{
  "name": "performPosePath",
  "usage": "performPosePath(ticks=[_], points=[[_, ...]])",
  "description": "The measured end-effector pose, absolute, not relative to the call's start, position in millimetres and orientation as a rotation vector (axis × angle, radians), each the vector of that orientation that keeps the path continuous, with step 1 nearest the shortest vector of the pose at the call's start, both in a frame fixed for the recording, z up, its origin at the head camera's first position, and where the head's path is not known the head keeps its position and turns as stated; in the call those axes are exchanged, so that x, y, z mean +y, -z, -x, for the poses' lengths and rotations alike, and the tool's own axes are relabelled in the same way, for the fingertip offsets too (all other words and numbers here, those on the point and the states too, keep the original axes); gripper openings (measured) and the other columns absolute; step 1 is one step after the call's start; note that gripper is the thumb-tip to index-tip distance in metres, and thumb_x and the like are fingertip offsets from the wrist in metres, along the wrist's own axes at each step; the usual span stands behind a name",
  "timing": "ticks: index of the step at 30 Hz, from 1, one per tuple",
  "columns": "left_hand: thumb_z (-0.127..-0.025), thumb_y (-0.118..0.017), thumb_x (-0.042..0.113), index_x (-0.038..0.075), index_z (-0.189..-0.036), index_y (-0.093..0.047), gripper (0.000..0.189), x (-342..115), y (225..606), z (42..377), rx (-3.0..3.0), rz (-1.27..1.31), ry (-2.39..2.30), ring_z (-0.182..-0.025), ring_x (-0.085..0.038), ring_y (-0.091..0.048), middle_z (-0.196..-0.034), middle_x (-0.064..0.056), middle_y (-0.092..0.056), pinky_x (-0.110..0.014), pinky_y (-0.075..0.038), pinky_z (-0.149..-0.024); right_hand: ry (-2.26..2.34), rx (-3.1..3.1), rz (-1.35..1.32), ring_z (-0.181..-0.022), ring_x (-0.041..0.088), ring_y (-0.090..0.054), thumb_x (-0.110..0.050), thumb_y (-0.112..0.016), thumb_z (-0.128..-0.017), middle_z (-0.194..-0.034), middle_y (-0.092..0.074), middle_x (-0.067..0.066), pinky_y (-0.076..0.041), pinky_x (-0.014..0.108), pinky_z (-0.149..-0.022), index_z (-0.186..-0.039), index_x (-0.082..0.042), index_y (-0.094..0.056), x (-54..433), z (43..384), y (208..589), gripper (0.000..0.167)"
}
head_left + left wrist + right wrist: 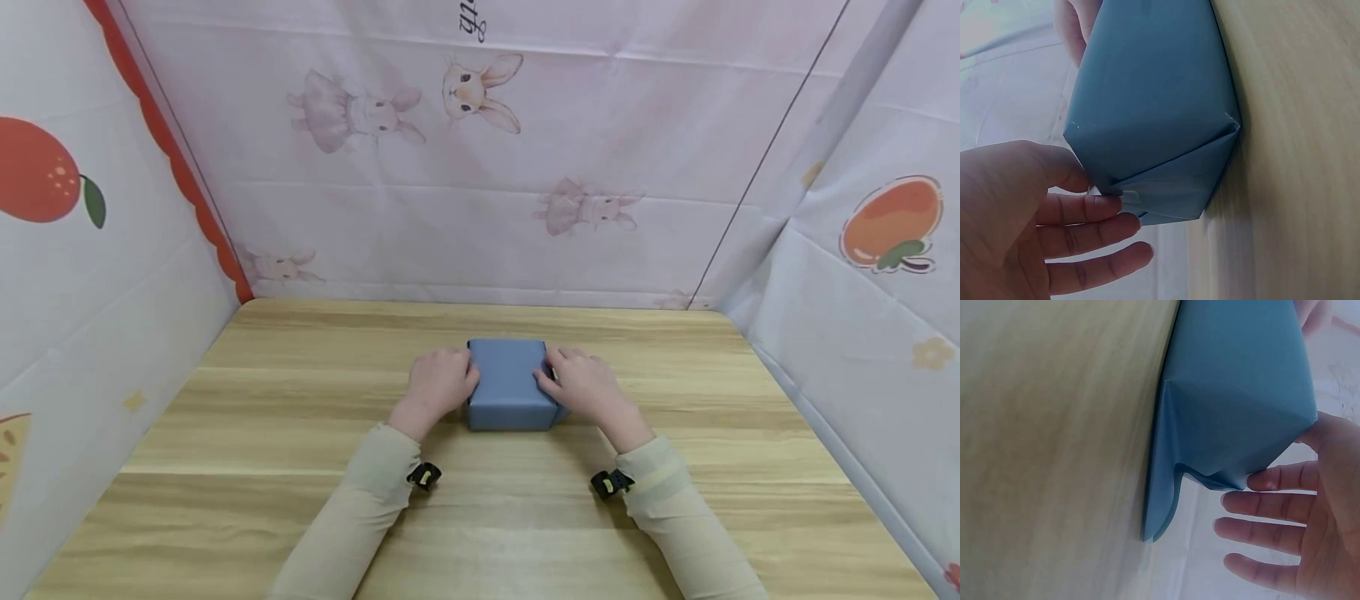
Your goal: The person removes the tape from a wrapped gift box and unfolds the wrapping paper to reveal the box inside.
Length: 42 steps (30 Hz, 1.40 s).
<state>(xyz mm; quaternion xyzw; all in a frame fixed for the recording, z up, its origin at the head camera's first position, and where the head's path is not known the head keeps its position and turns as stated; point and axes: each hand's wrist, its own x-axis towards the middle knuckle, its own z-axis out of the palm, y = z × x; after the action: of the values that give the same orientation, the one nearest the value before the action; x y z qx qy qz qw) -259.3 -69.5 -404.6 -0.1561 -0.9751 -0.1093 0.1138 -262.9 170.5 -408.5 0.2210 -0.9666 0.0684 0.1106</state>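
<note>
A box wrapped in blue paper (507, 371) lies on the wooden table in the head view. My left hand (441, 382) holds its left end, thumb at the top edge and index fingertip on the folded end. In the left wrist view a shiny clear strip, like tape, lies across that folded end flap (1172, 184). My right hand (588, 383) grips the right end, thumb on the upper edge and index finger at a fold; the other fingers stretch out loosely. A loose paper flap (1163, 509) sticks out low at this end, curled at its edge.
The wooden tabletop (262, 467) spreads around the box. A pale cloth with rabbit prints (480, 250) hangs behind it, and fruit-printed cloths hang at left and right. Black straps (425, 476) with small devices sit on both wrists, over light sleeves.
</note>
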Motion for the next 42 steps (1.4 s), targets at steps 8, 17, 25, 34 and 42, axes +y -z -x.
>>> performPosePath(ticks=[8,17,25,34,42], points=[[-0.095,-0.054,0.02,0.015,-0.065,-0.044,0.032,-70,405,259,-2.884,0.455,0.387,-0.051,-0.014,-0.041,-0.057,0.002,-0.04,-0.028,-0.031,-0.046,-0.203,-2.855,-0.648,-0.064,0.016,-0.05,-0.037,-0.053,-0.098,-0.077,-0.056,0.002,-0.038,0.031,-0.054,-0.089,-0.012,-0.054,170,262,408,0.027],[-0.095,-0.054,0.02,0.015,-0.066,-0.045,0.031,-74,404,263,-2.928,0.431,0.42,-0.053,-0.014,-0.042,-0.059,0.002,-0.04,-0.029,-0.032,-0.047,-0.212,-2.833,-0.647,-0.062,0.016,-0.048,-0.036,-0.056,-0.097,-0.074,-0.055,0.002,-0.038,0.03,-0.053,-0.088,-0.011,-0.055,169,262,407,0.027],[-0.096,-0.053,0.02,0.014,-0.066,-0.045,0.031,-79,402,262,-2.972,0.416,0.472,-0.053,-0.014,-0.041,-0.058,0.002,-0.038,-0.028,-0.031,-0.048,-0.201,-2.835,-0.65,-0.062,0.015,-0.048,-0.037,-0.056,-0.097,-0.074,-0.054,0.002,-0.038,0.03,-0.053,-0.087,-0.011,-0.054,170,261,408,0.027],[-0.096,-0.058,0.023,0.014,-0.07,-0.05,0.029,-87,406,266,-3.03,0.369,0.425,-0.056,-0.016,-0.048,-0.061,0.001,-0.048,-0.029,-0.036,-0.048,-0.207,-2.85,-0.656,-0.06,0.015,-0.047,-0.037,-0.054,-0.098,-0.072,-0.052,0.001,-0.035,0.028,-0.052,-0.088,-0.011,-0.054,170,260,406,0.027],[-0.096,-0.057,0.025,0.013,-0.071,-0.052,0.028,-91,402,265,-3.091,0.365,0.427,-0.058,-0.016,-0.048,-0.063,0.0,-0.049,-0.029,-0.036,-0.049,-0.209,-2.862,-0.647,-0.061,0.016,-0.047,-0.038,-0.053,-0.098,-0.071,-0.051,0.001,-0.036,0.03,-0.054,-0.088,-0.012,-0.053,170,261,408,0.028]])
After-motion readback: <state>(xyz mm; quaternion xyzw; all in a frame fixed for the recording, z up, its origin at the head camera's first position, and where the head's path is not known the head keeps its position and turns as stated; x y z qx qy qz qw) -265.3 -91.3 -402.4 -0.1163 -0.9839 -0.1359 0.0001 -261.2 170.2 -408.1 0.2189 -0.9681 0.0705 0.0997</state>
